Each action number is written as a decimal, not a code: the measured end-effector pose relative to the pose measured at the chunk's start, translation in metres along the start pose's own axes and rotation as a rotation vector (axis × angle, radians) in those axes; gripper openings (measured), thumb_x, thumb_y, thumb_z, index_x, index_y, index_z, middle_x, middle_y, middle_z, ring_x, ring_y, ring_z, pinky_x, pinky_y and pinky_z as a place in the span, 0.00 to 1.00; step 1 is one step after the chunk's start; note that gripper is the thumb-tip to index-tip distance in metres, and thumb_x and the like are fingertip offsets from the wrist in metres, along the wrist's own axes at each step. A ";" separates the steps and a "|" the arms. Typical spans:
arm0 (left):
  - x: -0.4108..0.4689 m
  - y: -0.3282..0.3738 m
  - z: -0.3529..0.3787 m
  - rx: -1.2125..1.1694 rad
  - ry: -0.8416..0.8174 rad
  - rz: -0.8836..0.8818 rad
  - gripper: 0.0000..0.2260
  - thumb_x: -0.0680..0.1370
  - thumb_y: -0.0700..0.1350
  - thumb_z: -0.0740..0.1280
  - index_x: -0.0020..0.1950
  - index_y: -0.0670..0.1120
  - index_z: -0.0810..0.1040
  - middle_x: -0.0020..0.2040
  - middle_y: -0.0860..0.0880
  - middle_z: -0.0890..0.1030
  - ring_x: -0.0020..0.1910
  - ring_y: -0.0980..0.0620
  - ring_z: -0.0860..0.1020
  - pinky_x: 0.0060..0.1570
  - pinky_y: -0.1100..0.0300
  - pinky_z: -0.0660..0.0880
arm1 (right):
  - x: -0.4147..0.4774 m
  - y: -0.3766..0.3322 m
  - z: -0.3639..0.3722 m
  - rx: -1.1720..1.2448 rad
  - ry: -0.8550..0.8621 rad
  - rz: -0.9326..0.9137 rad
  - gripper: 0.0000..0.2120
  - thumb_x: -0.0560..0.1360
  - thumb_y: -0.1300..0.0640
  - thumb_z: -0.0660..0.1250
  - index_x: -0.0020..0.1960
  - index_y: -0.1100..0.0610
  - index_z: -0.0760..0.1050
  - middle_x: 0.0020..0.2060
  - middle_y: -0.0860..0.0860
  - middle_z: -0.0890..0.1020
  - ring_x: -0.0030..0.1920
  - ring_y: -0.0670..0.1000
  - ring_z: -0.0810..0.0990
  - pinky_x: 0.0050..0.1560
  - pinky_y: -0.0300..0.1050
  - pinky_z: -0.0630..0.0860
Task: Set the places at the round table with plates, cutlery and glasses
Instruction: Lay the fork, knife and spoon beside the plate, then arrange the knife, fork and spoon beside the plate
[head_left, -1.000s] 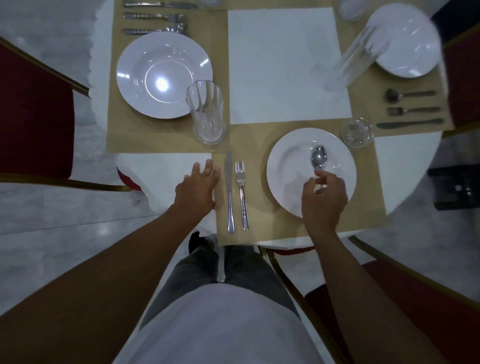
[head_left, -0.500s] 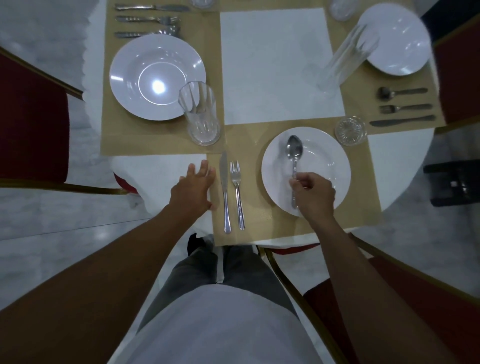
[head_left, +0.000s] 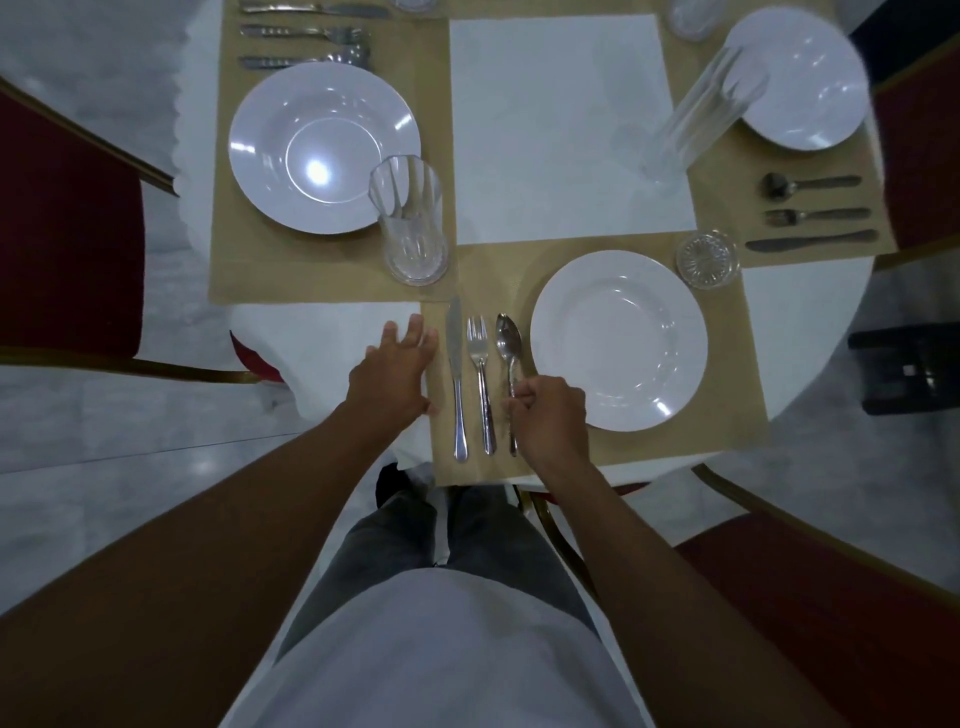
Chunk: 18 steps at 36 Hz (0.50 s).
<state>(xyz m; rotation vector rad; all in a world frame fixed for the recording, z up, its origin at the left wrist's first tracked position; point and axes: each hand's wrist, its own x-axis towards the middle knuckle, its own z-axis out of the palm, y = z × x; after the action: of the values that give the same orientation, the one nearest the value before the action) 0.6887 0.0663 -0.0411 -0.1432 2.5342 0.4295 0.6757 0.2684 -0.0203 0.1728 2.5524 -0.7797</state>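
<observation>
The near plate (head_left: 618, 340) sits in the middle of a tan placemat (head_left: 727, 364), and everything at this place is lined up against it. Just to the left of the near plate lies the spoon (head_left: 508, 335), bowl pointing away from the person. The right hand (head_left: 550, 415) pinches its handle with curled fingers, low on the shaft, probably so the spoon can be slid straight rather than lifted. Left of the spoon and farther from the near plate lie the fork (head_left: 478, 343) and then the knife (head_left: 454, 332), parallel and close but apart, their handle ends nearly level. The spoon looks meant to join that row, and its end does roughly match theirs. The left hand (head_left: 395, 371) is spread palm-down, fingers straight, well to the left of the near plate at the placemat's edge. It seems to be steadying the mat while the cutlery is adjusted, though whether it presses on mat or cloth cannot be told. A short cut glass (head_left: 707, 259) stands just beyond the near plate's far right rim, within easy reach of a diner. With plate, glass and all three pieces down, this place looks almost finished; what remains appears to be letting go of the spoon without knocking it askew.
</observation>
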 end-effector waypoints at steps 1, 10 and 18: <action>0.000 0.000 0.000 -0.003 0.001 0.000 0.45 0.71 0.53 0.77 0.80 0.49 0.53 0.81 0.48 0.46 0.79 0.41 0.47 0.72 0.40 0.60 | 0.001 0.000 0.002 -0.010 0.003 0.004 0.06 0.80 0.59 0.71 0.53 0.59 0.84 0.43 0.52 0.86 0.41 0.50 0.85 0.46 0.44 0.83; 0.000 -0.001 0.000 -0.002 -0.009 0.007 0.46 0.71 0.53 0.76 0.80 0.49 0.51 0.81 0.48 0.45 0.79 0.40 0.46 0.73 0.40 0.60 | 0.004 0.002 0.006 -0.207 0.001 -0.128 0.07 0.81 0.56 0.68 0.53 0.59 0.82 0.43 0.52 0.85 0.42 0.49 0.84 0.44 0.38 0.77; -0.001 0.000 -0.001 -0.007 -0.018 -0.001 0.46 0.71 0.53 0.77 0.80 0.49 0.52 0.81 0.48 0.45 0.79 0.40 0.46 0.73 0.40 0.60 | 0.000 0.003 0.004 -0.345 -0.039 -0.171 0.09 0.82 0.56 0.67 0.58 0.60 0.82 0.47 0.53 0.86 0.45 0.49 0.85 0.52 0.42 0.82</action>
<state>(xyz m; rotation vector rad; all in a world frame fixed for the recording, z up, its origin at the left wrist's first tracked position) 0.6888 0.0659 -0.0403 -0.1429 2.5153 0.4371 0.6783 0.2687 -0.0246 -0.1710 2.6400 -0.3844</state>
